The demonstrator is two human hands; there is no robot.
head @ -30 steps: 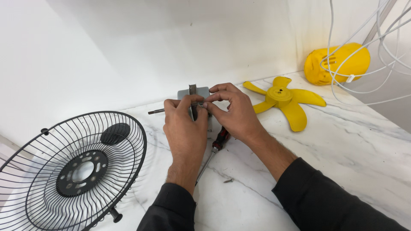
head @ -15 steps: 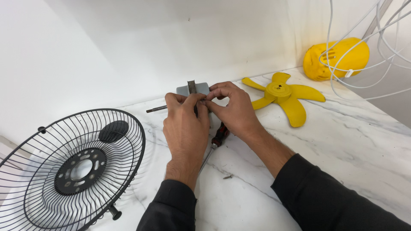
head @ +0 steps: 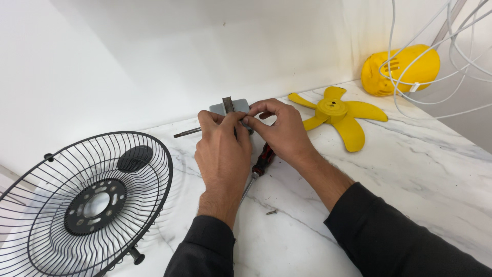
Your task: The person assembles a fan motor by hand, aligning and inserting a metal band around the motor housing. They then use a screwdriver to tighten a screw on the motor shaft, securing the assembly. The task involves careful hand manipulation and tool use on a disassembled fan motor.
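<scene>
Both hands, left hand (head: 221,149) and right hand (head: 279,131), clamp together on the grey fan motor (head: 229,107), while yellow blade (head: 338,115), black grille (head: 87,200) and screwdriver (head: 259,166) already lie detached nearby.

2 bare hands, black sleeves (head: 205,251)

White marble counter (head: 420,169), black fan guard (head: 77,205), yellow blade (head: 338,114), screwdriver (head: 260,165), prob. screw (head: 271,211)

Both hands meet at the small grey motor (head: 229,107), dark sleeves reaching up to it. The left hand (head: 223,149) lies palm-down just below it, fingers curled on its edge. The right hand (head: 279,131) comes in beside it, fingertips pinching.
</scene>
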